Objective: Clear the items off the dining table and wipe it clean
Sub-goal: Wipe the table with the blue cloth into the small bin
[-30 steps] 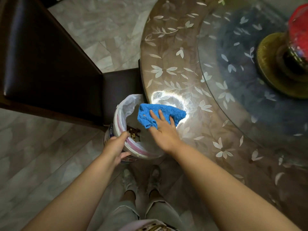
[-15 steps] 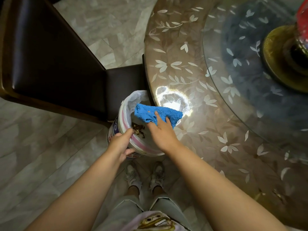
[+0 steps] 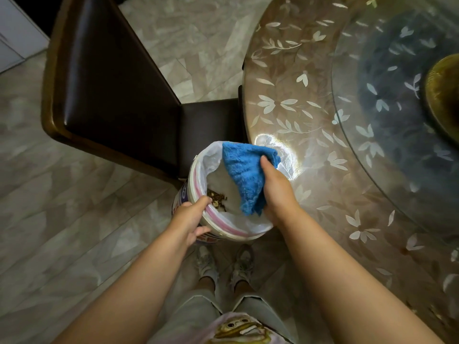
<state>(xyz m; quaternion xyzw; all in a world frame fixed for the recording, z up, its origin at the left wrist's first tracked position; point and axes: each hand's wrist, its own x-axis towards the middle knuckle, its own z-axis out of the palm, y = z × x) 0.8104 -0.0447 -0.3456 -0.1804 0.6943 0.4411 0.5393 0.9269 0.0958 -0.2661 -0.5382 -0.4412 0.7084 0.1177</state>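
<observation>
Blue fluffy cloth bunched | right hand fingers clamped on it | left hand fingers gripping bucket rim

Blue cloth hides right hand's fingers.

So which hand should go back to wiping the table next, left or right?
Right, probably. The right hand already grips the blue cloth beside the table; the left hand holds the bin rim.
</observation>
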